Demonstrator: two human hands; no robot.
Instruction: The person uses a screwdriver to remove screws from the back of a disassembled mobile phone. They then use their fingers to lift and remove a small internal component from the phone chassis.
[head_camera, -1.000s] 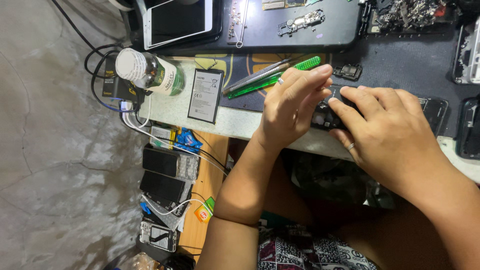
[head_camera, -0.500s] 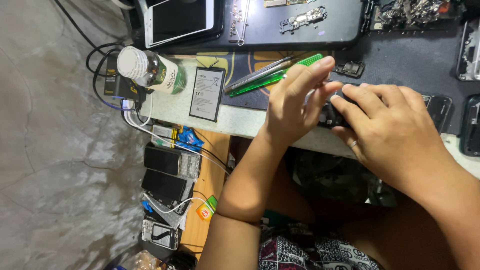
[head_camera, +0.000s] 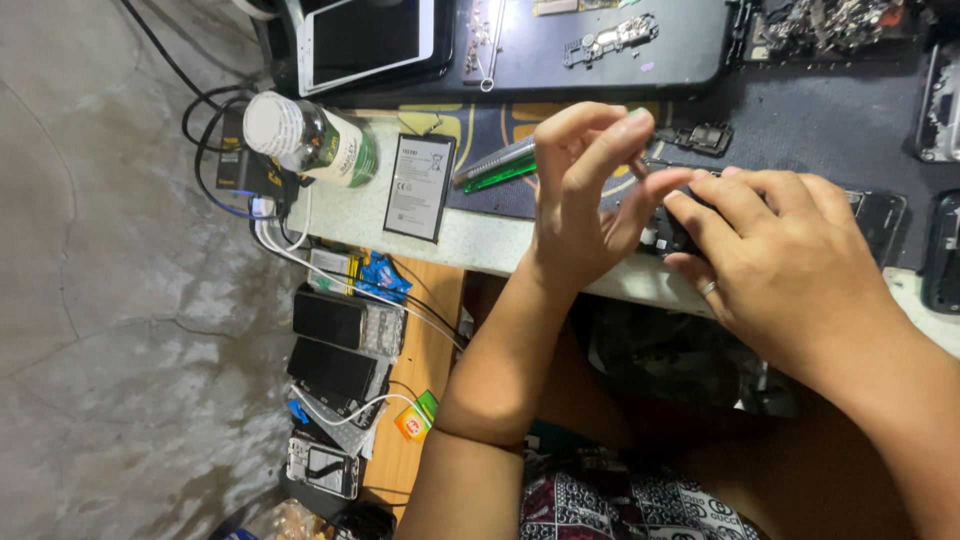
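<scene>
Head view shows both hands working over an opened phone (head_camera: 668, 228) that lies on a dark mat (head_camera: 800, 130) near the front edge of the bench (head_camera: 450, 240). The right hand (head_camera: 790, 270) lies over the phone with fingers curled onto its frame, its grip pressing the phone down rather than lifting it. The left hand (head_camera: 585, 195) is raised just above the phone's left end, thumb and fingers pinched together; whether something small sits in that grip cannot be told.

An opened handset like this looks light, stiff and thin, with bare parts inside that would likely be fragile, so the safest hold is probably by its long side edges, not across the exposed middle.

Just left of the hands lie a green-handled tool (head_camera: 500, 172) and, beyond it, a flat battery (head_camera: 418, 187) and a tipped green bottle with a white cap (head_camera: 312, 142). A tablet (head_camera: 368, 40) and loose parts lie further back. The bench edge runs close under the wrists, and below it a wooden shelf (head_camera: 425, 380) carries more phones (head_camera: 330, 345) and cables. Open room seems scarce; the mat behind the phone is the freest patch.
</scene>
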